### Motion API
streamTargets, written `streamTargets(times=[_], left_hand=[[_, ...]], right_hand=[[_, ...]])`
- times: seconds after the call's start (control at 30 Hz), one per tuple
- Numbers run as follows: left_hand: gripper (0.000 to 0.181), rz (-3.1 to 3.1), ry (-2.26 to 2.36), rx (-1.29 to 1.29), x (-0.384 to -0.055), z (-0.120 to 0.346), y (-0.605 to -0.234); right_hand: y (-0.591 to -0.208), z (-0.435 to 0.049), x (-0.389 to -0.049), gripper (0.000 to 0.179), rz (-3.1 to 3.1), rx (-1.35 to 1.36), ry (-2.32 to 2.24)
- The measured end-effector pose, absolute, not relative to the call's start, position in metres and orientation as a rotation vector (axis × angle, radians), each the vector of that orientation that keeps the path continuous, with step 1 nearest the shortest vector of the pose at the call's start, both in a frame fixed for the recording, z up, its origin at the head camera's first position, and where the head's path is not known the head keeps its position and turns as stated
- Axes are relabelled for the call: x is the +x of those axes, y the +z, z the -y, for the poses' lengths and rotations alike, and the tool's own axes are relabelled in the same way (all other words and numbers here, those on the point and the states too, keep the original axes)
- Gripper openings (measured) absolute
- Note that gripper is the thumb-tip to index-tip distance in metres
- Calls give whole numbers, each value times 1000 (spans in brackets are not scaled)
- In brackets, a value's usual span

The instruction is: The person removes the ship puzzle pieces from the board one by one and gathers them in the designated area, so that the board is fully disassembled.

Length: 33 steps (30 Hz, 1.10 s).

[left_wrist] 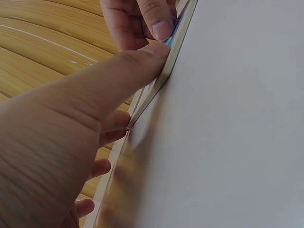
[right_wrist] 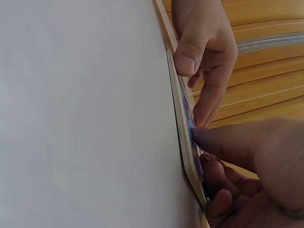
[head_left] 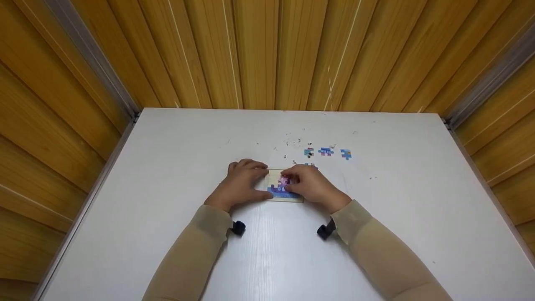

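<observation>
A small jigsaw tray (head_left: 273, 174) with a pale base lies on the white table, blue and purple pieces (head_left: 276, 193) fitted along its near side. My left hand (head_left: 240, 184) holds the tray's left side, thumb on the near corner and fingertips at the far corner. Over the tray's right half, my right hand (head_left: 312, 184) pinches a jigsaw piece (right_wrist: 207, 156) between thumb and fingers, mostly hidden by them. Pink pieces (head_left: 282, 182) show beside these fingertips. In the left wrist view, the left thumb (left_wrist: 142, 59) presses on the tray's rim (left_wrist: 176, 52).
Beyond the right hand, loose jigsaw pieces lie in a row: one teal and dark (head_left: 309, 152), one blue and pink (head_left: 326, 151), one blue and yellow (head_left: 346, 154). Another piece (head_left: 311, 166) is partly behind the right hand. Small dark specks dot the white table (head_left: 188, 150). Wood-panelled walls (head_left: 259, 54) enclose it.
</observation>
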<state>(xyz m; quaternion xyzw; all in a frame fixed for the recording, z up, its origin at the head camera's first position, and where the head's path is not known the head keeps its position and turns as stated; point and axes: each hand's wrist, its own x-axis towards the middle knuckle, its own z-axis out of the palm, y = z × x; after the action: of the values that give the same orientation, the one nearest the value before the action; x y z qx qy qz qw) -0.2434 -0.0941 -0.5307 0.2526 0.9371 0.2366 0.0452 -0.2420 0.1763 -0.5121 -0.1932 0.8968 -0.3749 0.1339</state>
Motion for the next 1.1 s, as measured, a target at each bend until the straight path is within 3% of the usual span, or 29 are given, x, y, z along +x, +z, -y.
streamTargets(times=[0.5, 1.1], left_hand=[[79, -2867, 715, 760, -242, 94, -530], [80, -2868, 693, 737, -243, 91, -528]], right_hand=[[-514, -179, -244, 7, -2620, -628, -1144], [-497, -182, -244, 8, -2580, -566, -1186]])
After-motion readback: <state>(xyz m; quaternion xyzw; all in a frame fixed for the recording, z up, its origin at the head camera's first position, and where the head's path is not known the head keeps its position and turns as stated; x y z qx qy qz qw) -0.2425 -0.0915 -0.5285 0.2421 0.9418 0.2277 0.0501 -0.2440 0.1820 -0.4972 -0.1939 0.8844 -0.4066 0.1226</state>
